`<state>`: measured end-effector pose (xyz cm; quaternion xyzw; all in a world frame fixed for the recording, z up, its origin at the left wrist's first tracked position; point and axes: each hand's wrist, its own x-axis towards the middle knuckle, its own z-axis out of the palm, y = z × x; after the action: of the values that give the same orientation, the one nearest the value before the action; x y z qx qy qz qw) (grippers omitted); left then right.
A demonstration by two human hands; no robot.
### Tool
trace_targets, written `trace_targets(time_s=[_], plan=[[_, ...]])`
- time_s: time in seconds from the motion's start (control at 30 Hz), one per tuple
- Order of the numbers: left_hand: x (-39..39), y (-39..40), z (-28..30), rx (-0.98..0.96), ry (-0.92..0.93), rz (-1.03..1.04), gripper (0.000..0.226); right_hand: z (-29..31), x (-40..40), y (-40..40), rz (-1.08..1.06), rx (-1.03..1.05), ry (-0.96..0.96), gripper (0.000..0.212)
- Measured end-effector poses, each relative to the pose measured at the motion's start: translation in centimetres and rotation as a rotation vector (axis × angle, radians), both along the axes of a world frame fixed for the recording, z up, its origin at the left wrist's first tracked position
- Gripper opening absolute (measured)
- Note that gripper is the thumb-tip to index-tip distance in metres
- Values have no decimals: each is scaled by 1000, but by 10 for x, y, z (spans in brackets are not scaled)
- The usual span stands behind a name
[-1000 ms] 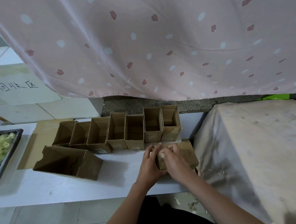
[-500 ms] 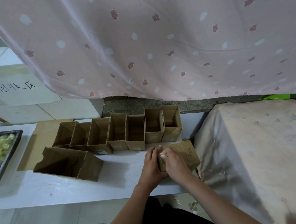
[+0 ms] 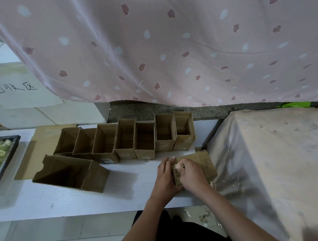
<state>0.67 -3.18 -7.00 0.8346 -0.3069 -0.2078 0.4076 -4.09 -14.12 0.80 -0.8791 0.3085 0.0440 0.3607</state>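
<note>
A small cardboard box (image 3: 205, 163) lies on its side at the right end of the white table (image 3: 136, 176). My left hand (image 3: 165, 176) holds its near left end, fingers curled against the box's mouth. My right hand (image 3: 193, 173) rests over the box top and grips it, with its fingertips at the opening, where something pale and shiny shows. What is inside the box is hidden by both hands.
A row of several open, upright cardboard boxes (image 3: 125, 138) stands behind the hands. A larger open box (image 3: 71, 173) lies on its side at the left, on flat cardboard (image 3: 41, 141). A black tray (image 3: 2, 164) of pale yellow items sits far left. A cloth-covered surface (image 3: 272, 164) rises to the right.
Both hands have closed in tighter on the box's opening, and the left hand's fingers have drawn in against the box. The box itself has hardly shifted.
</note>
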Motion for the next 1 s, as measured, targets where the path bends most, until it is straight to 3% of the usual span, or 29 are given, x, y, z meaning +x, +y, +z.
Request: trace_targets(time_s=[0.1, 0.2, 0.27, 0.47, 0.7, 1.0], plan=[[1, 3, -1, 21, 17, 37, 101, 11, 2, 0, 21, -84, 69, 6], [10, 25, -9, 83, 44, 147, 112, 40, 12, -24, -35, -154, -65, 6], [12, 31, -8, 96, 19, 119, 112, 56, 18, -40, -13, -125, -133, 5], [19, 26, -1, 94, -17, 70, 107, 44, 9, -27, 95, 20, -69, 13], [18, 34, 0, 81, -22, 73, 108, 38, 5, -32, 102, 28, -72, 39], [19, 33, 6, 144, -114, 39, 104, 27, 1, -33, 48, 100, 18, 19]])
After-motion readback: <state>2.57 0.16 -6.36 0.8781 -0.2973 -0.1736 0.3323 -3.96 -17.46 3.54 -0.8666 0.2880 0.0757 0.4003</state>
